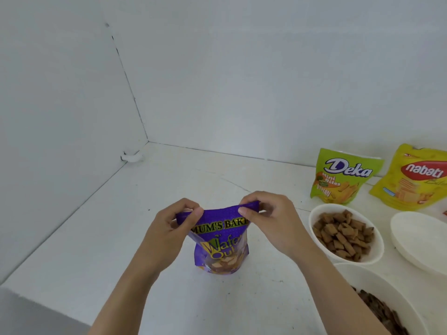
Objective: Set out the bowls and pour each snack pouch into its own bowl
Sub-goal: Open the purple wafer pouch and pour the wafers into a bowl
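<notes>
Nearest bowl point(396, 303) at bottom right held dark brown snacks. Left hand point(176, 228) and right hand point(268, 218) pinched top corners of purple pouch point(221, 245), standing upright on white table point(96, 238). Second bowl point(346, 234) held brown pieces; empty bowl point(418, 238) just beside. Green pouch point(343, 176), yellow pouch point(413, 178) stood behind.

Left hand point(180, 224) and right hand point(268, 217) are bare; no rings, no watch. Both forearms are uncovered; no sleeve shows.
</notes>
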Motion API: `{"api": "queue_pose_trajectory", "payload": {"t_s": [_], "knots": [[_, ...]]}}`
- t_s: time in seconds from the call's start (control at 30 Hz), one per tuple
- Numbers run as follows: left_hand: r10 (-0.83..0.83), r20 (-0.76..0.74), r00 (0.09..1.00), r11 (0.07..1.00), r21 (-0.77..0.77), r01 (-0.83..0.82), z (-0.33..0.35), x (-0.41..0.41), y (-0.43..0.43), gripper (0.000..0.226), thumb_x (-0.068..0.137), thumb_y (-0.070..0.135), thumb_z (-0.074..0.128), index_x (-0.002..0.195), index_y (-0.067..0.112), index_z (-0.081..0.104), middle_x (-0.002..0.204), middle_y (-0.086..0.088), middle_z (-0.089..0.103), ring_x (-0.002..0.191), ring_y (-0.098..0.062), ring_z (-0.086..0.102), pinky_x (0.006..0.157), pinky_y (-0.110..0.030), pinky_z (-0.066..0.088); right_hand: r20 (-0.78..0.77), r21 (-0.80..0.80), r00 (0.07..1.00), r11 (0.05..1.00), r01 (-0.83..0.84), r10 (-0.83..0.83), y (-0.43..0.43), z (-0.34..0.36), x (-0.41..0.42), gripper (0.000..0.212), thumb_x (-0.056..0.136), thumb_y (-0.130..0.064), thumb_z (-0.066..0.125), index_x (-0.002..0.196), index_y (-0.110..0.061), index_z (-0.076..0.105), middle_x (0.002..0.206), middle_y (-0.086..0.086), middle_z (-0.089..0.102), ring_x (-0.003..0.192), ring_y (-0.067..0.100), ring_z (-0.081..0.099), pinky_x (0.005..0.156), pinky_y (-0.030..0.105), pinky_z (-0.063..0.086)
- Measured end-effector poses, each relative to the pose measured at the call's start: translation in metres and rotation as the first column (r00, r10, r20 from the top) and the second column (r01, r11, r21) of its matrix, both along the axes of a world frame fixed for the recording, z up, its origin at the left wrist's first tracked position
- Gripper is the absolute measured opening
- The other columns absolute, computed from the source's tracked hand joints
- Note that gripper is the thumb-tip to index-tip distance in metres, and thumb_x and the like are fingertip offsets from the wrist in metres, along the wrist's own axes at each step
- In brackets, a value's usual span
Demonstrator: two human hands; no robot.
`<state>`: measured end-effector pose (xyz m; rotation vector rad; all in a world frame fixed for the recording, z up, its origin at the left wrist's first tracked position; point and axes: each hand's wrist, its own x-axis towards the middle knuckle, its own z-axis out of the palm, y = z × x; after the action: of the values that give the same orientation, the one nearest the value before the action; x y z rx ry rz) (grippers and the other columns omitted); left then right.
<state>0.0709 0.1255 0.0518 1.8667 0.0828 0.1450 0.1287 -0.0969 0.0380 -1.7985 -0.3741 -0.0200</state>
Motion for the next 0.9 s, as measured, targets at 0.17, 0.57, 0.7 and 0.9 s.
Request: {"api": "queue_pose_trajectory", "payload": {"t_s": [0.17,0.57,0.7,0.9], "knots": [[0.000,0.043,0.999,0.999,-0.032,0.001,-0.010,-0.002,0.002,0.018,0.098,0.017,0.065,0.083,0.010,0.070,0.073,0.004,0.068,0.067,-0.008,0.060,0.069,-0.025,0.045,-0.011,0.053,0.999,0.997,0.051,-0.050,0.003,-0.011,-0.013,0.026,0.089,-0.005,0.074,0.083,-0.030,0.073,0.086,-0.008,0.073,0.082,0.014,0.067,0.073,0.039,0.059],[-0.114,0.425,0.898,0.877,0.468,-0.110,-0.011,-0.008,0.017,0.014,0.089,0.011,0.076,0.101,0.017,0.077,0.095,0.007,0.070,0.085,-0.015,0.065,0.072,-0.017,0.051,0.432,-0.272,0.901,0.957,0.103,0.026,0.026,0.011,-0.021,0.018,0.081,-0.008,0.072,0.090,-0.021,0.079,0.092,-0.012,0.071,0.097,0.016,0.061,0.083,0.038,0.051],[-0.063,0.420,0.905,0.891,0.432,-0.139,-0.014,-0.011,0.023,0.019,0.086,0.017,0.079,0.104,0.021,0.077,0.095,0.010,0.072,0.086,-0.017,0.067,0.074,-0.028,0.054,0.498,-0.424,0.859,0.898,0.116,0.124,0.040,0.004,-0.021,0.015,0.084,-0.016,0.069,0.093,-0.023,0.079,0.095,-0.012,0.070,0.100,0.020,0.058,0.085,0.050,0.046],[0.032,0.349,0.936,0.967,0.226,-0.117,-0.013,-0.017,0.027,0.020,0.083,0.012,0.082,0.097,0.026,0.078,0.092,0.013,0.073,0.090,-0.014,0.071,0.076,-0.017,0.055,0.579,-0.458,0.802,0.873,0.166,0.151,0.058,0.004,-0.025,0.023,0.086,-0.012,0.070,0.102,-0.027,0.077,0.095,-0.011,0.069,0.098,0.018,0.059,0.094,0.046,0.042]]}}
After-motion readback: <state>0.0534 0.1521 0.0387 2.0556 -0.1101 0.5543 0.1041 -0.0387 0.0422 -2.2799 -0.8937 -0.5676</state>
